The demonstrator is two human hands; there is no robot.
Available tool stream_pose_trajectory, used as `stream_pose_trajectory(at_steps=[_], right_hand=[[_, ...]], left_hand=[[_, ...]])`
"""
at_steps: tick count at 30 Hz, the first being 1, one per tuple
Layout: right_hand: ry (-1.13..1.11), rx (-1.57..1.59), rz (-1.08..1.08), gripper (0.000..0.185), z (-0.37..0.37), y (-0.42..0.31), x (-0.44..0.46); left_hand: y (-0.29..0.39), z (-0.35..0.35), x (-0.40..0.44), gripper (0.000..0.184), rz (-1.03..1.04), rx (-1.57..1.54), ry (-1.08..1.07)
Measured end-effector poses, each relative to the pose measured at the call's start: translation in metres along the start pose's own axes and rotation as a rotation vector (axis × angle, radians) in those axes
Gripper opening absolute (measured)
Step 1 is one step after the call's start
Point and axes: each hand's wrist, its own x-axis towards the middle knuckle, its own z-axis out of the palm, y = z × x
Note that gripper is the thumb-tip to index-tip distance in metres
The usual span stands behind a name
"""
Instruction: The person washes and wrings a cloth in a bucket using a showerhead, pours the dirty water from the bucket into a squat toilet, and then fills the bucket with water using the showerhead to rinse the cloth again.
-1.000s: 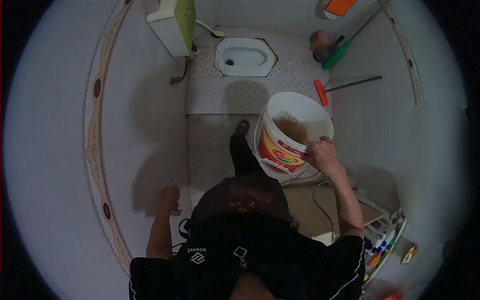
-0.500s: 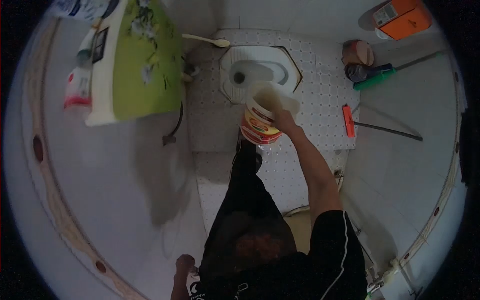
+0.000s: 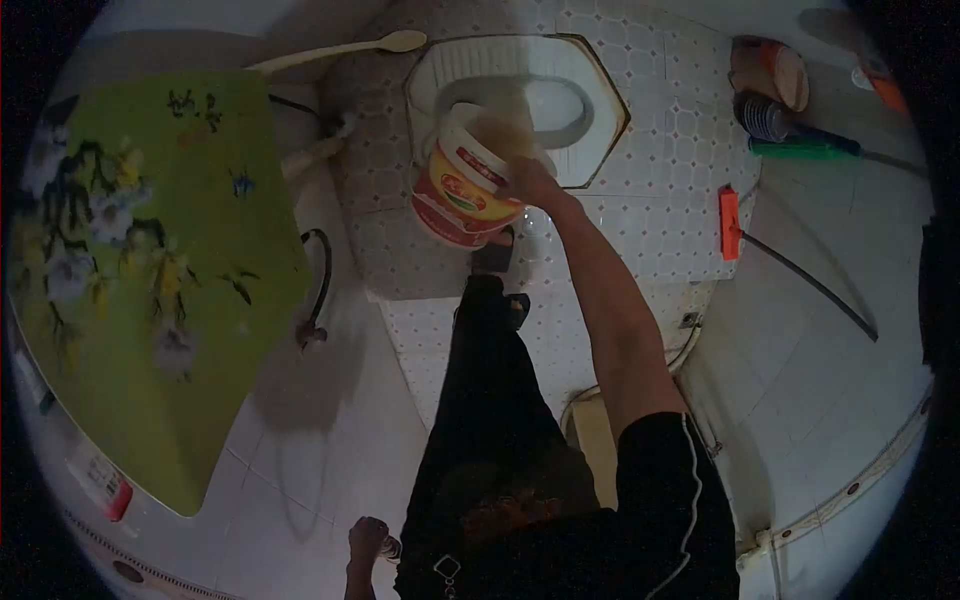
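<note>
My right hand [image 3: 532,186] grips the rim of a white bucket [image 3: 465,190] with a red and yellow label. The bucket is tilted over the near left part of the white squat toilet [image 3: 600,120], above my front foot. Brownish water shows at its mouth, partly blurred. My left hand [image 3: 369,538] is low at the left, beside my dark clothes, with its fingers curled; whether it holds something small is hard to make out.
A green flowered panel [image 3: 150,270] juts in at the left, with a pale long-handled ladle [image 3: 400,41] behind it. At the right are an orange-headed scraper [image 3: 730,222], a green-handled tool [image 3: 805,149] and a round container [image 3: 790,78]. A hose [image 3: 690,350] runs along the floor's right side.
The bucket has gone from beside me at the right to over the toilet, now tilted, with my right hand still on its rim. My view has moved forward, nearer the toilet and green panel.
</note>
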Motion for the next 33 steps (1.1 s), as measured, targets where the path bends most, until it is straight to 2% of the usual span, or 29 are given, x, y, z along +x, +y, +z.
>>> stream_pose_trajectory(at_steps=[1,2,5,6,8,12,14,17,21,23,25,26,27,28,30,32,33], right_hand=[[-0.002,0.015,-0.009,0.056,-0.012,-0.013,-0.002],[-0.002,0.028,-0.019,0.059,-0.017,-0.019,-0.002],[-0.069,0.167,0.021,0.066,-0.006,-0.005,0.007],[-0.072,0.169,0.026,0.066,-0.004,-0.002,0.007],[-0.150,0.390,0.126,0.068,-0.002,-0.001,0.007],[-0.162,0.582,0.137,0.063,0.004,0.000,0.008],[-0.147,0.556,0.034,0.058,0.018,0.013,0.017],[-0.226,0.545,0.069,0.058,-0.015,-0.013,0.009],[-0.285,0.612,0.147,0.055,-0.004,0.008,0.010],[-0.365,0.893,0.158,0.055,-0.006,0.012,0.005],[-0.365,0.923,0.153,0.056,-0.013,0.007,-0.004],[-0.368,0.953,0.155,0.057,-0.018,0.003,-0.011],[-0.359,0.950,0.141,0.057,-0.025,-0.005,-0.020],[-0.386,1.096,0.119,0.058,-0.034,-0.018,-0.034],[-0.379,1.332,0.040,0.055,-0.035,-0.034,-0.056],[-0.328,1.244,-0.080,0.051,-0.031,-0.047,-0.079],[-0.326,0.969,-0.057,0.047,-0.048,-0.069,-0.102]], left_hand=[[0.006,-0.015,0.001,0.014,-0.098,-0.024,-0.034],[0.004,-0.014,0.000,0.014,-0.097,-0.020,-0.042],[0.007,-0.021,0.001,0.013,0.016,0.109,-0.096],[0.016,-0.048,0.004,0.011,-0.038,0.020,-0.095],[0.023,-0.071,0.012,0.009,-0.095,-0.068,-0.098],[0.020,-0.087,0.019,0.010,0.002,-0.037,-0.077],[0.019,-0.093,0.020,0.010,0.055,-0.021,-0.068],[0.018,-0.097,0.020,0.011,0.133,-0.003,-0.050],[0.020,-0.104,0.024,0.011,0.235,0.019,-0.012],[0.023,-0.111,0.029,0.011,0.260,0.029,0.006],[0.034,-0.132,0.033,0.016,0.084,-0.012,-0.081],[0.044,-0.147,0.035,0.016,0.081,-0.008,-0.068],[0.056,-0.162,0.039,0.021,-0.178,-0.301,-0.011],[0.064,-0.166,0.039,0.026,-0.431,-0.597,0.051],[0.062,-0.148,0.038,0.030,-0.403,-0.581,0.066],[0.053,-0.115,0.042,0.035,-0.367,-0.562,0.088],[0.045,-0.090,0.045,0.039,-0.215,-0.446,0.197]])
